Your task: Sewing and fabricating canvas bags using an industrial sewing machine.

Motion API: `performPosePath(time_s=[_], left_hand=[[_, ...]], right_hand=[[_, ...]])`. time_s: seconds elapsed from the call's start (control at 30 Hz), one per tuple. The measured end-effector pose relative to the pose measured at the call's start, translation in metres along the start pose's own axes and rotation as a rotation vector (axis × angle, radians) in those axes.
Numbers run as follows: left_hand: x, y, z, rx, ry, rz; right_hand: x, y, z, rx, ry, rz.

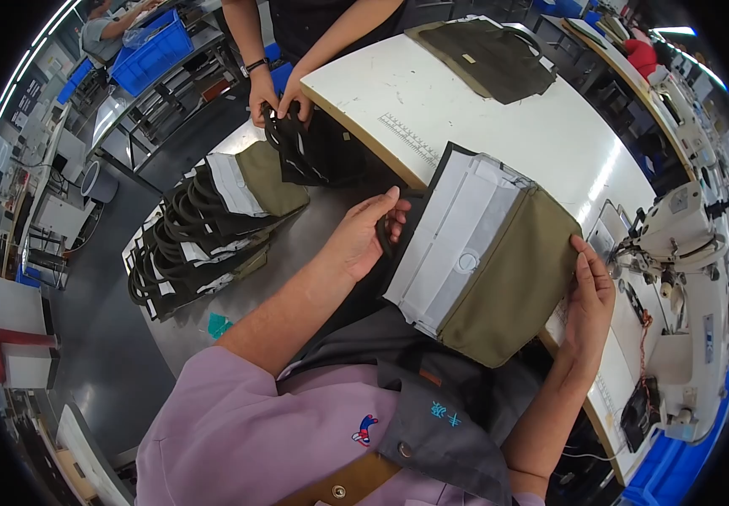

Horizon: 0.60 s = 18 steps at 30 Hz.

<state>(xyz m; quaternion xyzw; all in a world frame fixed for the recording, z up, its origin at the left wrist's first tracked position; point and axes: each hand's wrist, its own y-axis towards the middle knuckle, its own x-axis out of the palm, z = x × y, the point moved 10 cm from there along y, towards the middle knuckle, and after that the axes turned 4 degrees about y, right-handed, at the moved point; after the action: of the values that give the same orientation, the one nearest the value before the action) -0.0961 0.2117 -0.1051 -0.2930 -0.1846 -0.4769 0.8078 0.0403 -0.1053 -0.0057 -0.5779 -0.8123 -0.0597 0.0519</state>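
Observation:
An olive tote bag (503,278) with a white lining panel and a dark top edge is held tilted before me, over the edge of the white table (356,80). My left hand (366,229) is closed round its dark strap handle (384,238). At the bag's opposite, olive end, my right hand (590,295) pinches the edge between thumb and fingers. A round whitish piece (467,261) shows on the lining panel. Part of the bag's far side is hidden.
A stack of similar bags (200,215) lies on the metal table (284,261) at left, near a green scrap (219,325). Across from me, a co-worker's hands (284,101) hold a black bag (322,152). Another bag (487,63) lies flat; a sewing machine (676,223) stands right.

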Motion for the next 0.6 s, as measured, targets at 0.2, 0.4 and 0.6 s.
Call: performPosePath(time_s=[0.2,0.4,0.6], left_hand=[[0.005,0.003,-0.008,0.004,0.051,0.011],[0.025,-0.03,0.051,0.192,0.027,0.019],[0.147,-0.199,0.193,1.398,0.994,-0.102]], right_hand=[[-0.004,-0.003,-0.003,-0.037,0.026,0.048],[-0.005,-0.001,0.001,-0.019,0.086,-0.056],[-0.004,-0.013,-0.008,-0.074,0.162,-0.134]])
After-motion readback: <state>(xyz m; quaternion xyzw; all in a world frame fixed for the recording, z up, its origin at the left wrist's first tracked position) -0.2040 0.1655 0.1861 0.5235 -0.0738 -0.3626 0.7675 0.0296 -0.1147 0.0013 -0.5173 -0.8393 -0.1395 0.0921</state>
